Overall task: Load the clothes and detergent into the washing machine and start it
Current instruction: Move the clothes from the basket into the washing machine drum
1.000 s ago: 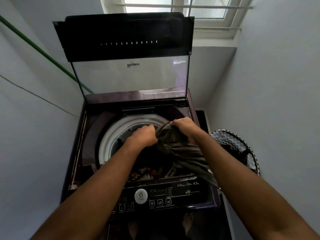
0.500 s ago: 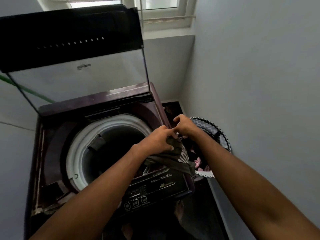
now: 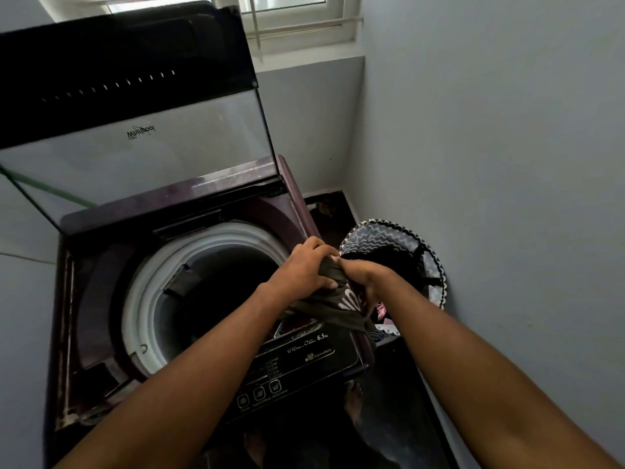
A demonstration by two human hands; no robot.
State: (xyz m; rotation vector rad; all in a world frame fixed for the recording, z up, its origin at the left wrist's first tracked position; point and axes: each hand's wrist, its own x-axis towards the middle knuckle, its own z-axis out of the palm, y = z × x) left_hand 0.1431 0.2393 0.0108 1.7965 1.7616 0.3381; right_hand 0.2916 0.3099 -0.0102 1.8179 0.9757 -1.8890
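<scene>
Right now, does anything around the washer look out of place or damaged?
Mostly normal. One oddity: the dark garment held by both hands drapes over the washing machine control panel's right corner, not the drum. The machine's left edge looks worn.

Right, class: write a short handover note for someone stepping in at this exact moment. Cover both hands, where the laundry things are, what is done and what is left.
Left hand: grips the dark garment.
Right hand: grips the same garment.
The garment hangs over the right edge of the washing machine, between the drum and the laundry basket beside it.
Done: lid is up.
Left: drop the garment in the drum, load the rest of the basket, add detergent (not in view), shut the lid, start from the control panel.
</scene>
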